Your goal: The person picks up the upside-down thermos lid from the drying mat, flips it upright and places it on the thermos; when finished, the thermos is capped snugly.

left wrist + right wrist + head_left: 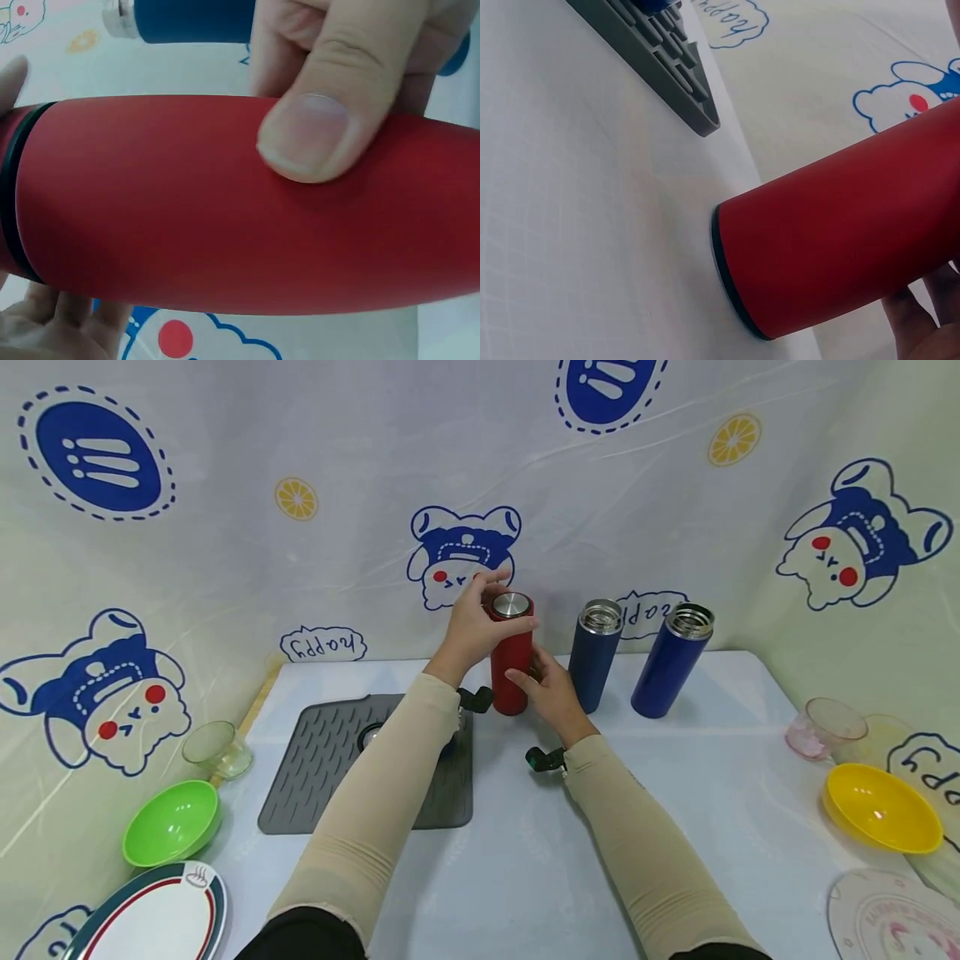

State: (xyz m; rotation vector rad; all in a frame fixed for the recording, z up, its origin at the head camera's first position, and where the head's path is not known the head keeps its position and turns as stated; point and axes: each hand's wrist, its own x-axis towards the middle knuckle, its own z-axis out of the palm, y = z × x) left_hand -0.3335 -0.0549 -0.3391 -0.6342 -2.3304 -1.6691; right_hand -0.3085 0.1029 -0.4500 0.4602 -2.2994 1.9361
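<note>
A red thermos bottle (512, 681) with a silver-topped lid (512, 604) stands upright near the back of the white table. At its top, my left hand (474, 631) grips the lid, thumb across the front and fingers on the far side. A dark ring (10, 191) marks the seam below the lid in the left wrist view. My right hand (555, 693) holds the bottle's body lower down, its thumb (311, 135) pressing on the red side. Just right of it stand a dark blue bottle (595, 660) and a brighter blue bottle (670, 670), both lidless with steel mouths showing.
Left of the bottle lies a grey ridged mat (300, 777) with a dark round item (367, 735), partly hidden by my left forearm. A green bowl (172, 822), a glass (217, 749) and a plate (157, 918) line the left; a yellow bowl (881, 810) and pinkish glass (823, 729) the right.
</note>
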